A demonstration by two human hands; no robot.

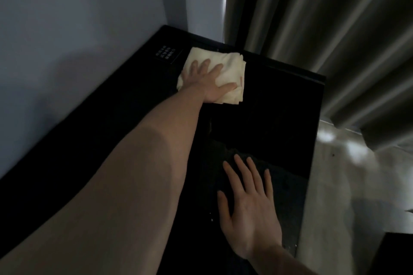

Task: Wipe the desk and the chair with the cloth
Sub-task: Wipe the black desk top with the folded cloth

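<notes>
- The step in hand looks like the desk wipe: the person's left hand [210, 81] lies flat on the cloth [214, 76], fingers straight and spread, pressing it down on the desk [125, 105] rather than gripping it.
- The cloth sits near the far edge of the desk, close to the far corner where the wall [78, 18] meets the curtain [312, 18], and just beside a small panel [167, 54] of pale marks set into the dark top — what the panel is cannot be told.
- The right hand [250, 212] is open too, fingers straight and slightly apart, held over a darker, rougher-looking patch near the desk's near right edge; whether it touches anything below is unclear in this dim light.
- The cloth is pale cream, folded into a thick, roughly square pad with several layers showing at its right edge and a faint reddish mark there. It looks soft and dry — likely to slide easily under a flat palm.
- The next move probably calls for steady downward pressure and a sweep back along the top toward the near edge, keeping the folds together so the pad does not unroll.
- Most of the desk looks unwiped as far as can be judged, and the chair is not plainly in view, so the task seems early.
</notes>
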